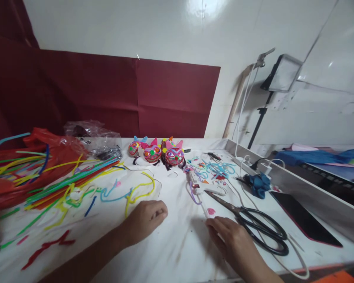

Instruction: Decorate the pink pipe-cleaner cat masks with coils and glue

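My left hand (149, 218) rests on the white tabletop with its fingers curled in, and nothing shows in it. Just right of the middle, my right hand (234, 239) has its fingers drawn together at the near end of a thin white glue stick (204, 206). The stick reaches back to a white glue gun (209, 188) lying on its side. Beside my right hand lie large black-handled scissors (253, 224), blades pointing to the gun. A pink scrap (211, 211) is just beyond my right fingertips. Yellow pipe cleaner pieces (147, 186) lie beyond my left hand.
Several colourful animal-face ornaments (174, 155) stand at the back. Pipe cleaners (76, 182) and a red plastic bag (56, 153) fill the left. A black phone (305, 218), blue fabric flower (258, 184) and white cable (301, 259) lie right. A lamp (283, 72) stands behind.
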